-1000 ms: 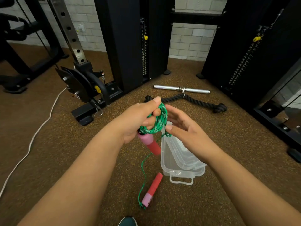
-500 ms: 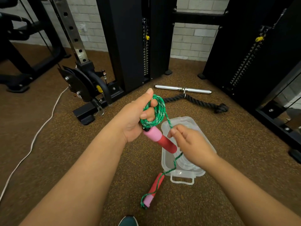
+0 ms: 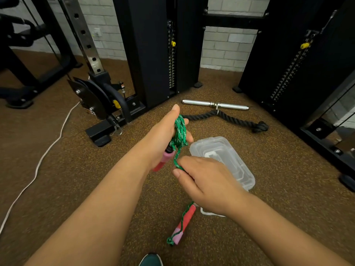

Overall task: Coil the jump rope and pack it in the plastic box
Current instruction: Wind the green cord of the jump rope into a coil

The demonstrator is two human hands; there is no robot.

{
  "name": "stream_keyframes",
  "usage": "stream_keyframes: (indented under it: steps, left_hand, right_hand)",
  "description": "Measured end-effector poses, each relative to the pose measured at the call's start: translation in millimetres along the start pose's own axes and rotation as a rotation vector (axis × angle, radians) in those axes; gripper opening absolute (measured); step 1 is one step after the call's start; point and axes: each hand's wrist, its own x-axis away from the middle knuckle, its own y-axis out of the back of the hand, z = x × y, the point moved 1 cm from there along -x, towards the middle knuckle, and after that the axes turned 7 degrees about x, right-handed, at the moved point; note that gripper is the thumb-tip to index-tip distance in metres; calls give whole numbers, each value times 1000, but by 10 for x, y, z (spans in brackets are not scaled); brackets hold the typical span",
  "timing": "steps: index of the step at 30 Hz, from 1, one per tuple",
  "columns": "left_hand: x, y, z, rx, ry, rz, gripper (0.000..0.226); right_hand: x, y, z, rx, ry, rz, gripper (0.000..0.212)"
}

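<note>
My left hand [image 3: 163, 135] holds a coil of the green jump rope [image 3: 179, 134] wound around its fingers, together with one pink-and-red handle [image 3: 164, 160] that pokes out below the palm. My right hand [image 3: 207, 181] pinches the rope strand just under the coil. The strand runs under that hand down to the second pink-and-red handle [image 3: 183, 223], which lies on the floor. The clear plastic box [image 3: 226, 156] sits on the floor to the right, partly hidden by my right hand.
A black cable machine base [image 3: 107, 120] stands to the left and black weight stacks [image 3: 159, 54] behind. A metal bar [image 3: 215, 105] with a black tricep rope [image 3: 230, 118] lies beyond the box. A white cable [image 3: 48, 148] trails across the brown floor. A shoe tip [image 3: 151, 260] shows at the bottom.
My right hand has slid down the strand, from beside the coil to below it and nearer to me. The loose handle on the floor has shifted slightly right.
</note>
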Motion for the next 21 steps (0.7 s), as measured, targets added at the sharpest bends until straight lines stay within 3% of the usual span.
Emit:
stream_keyframes:
  steps: [3,9,13,17,21]
  left_hand:
    - [36,-11,2,-131,41,39,85]
    - [45,51,46,-285,24,104,84]
    - [115,15,14,-444,51,252,94]
    - [122,-51,17,-326,51,420,74]
    - [111,4,8,-283,19,433,47]
  right_hand:
    - [-30,117,-6,-169,-24,-10,29]
    - [-85,356,-200,-471,-221,-143,18]
    - [-90,427,-325,-546,-295,-165,18]
    - [-107,393,-454,-721,-391,-229,22]
    - [-109,290,-574,-825,-466,-280,31]
